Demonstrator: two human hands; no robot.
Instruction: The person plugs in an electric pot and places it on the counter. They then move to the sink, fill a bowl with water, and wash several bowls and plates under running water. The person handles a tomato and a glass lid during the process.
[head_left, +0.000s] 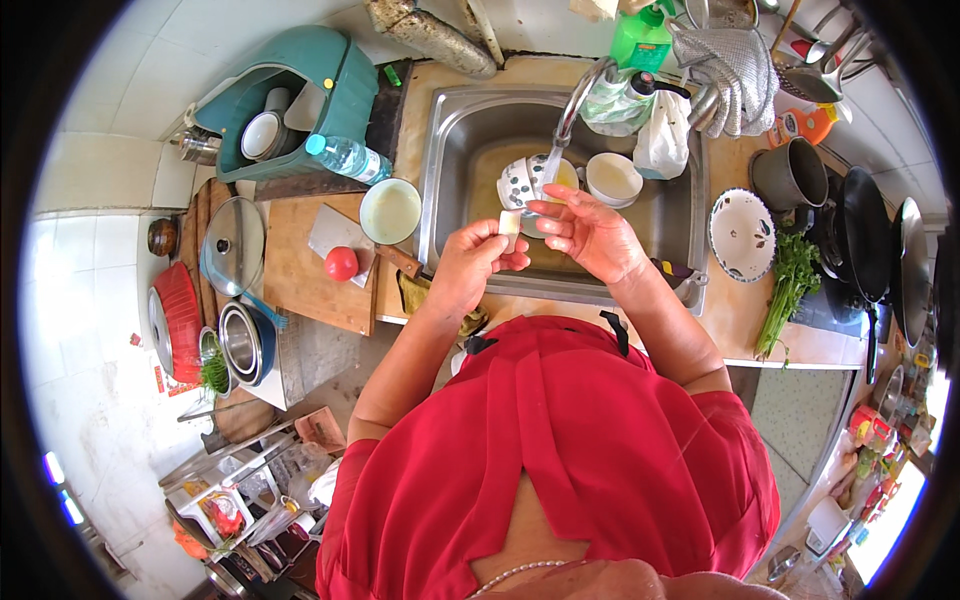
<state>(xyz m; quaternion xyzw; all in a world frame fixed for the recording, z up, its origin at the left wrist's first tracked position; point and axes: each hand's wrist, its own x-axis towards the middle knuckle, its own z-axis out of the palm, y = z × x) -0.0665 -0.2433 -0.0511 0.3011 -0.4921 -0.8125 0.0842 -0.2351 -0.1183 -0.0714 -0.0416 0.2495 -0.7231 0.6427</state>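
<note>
My left hand (477, 262) pinches a small pale piece (509, 222) upright between thumb and fingers, over the front of the steel sink (480, 283). What the piece is, I cannot tell. To its right, my right hand (592, 234) is raised with fingers apart and holds nothing. Just beyond its fingertips, water runs from the curved chrome faucet (583, 97). Under the stream sit a white bowl with dark leaf spots (516, 184) and another bowl, partly hidden by my right fingers. A plain white bowl (613, 178) rests farther right in the sink.
Left of the sink, a cutting board (304, 296) bears a cleaver (337, 231) and a tomato (342, 264). A pale bowl (391, 211) and plastic bottle (352, 159) stand nearby. On the right are a patterned bowl (742, 234), green herbs (787, 289) and a black pan (864, 232).
</note>
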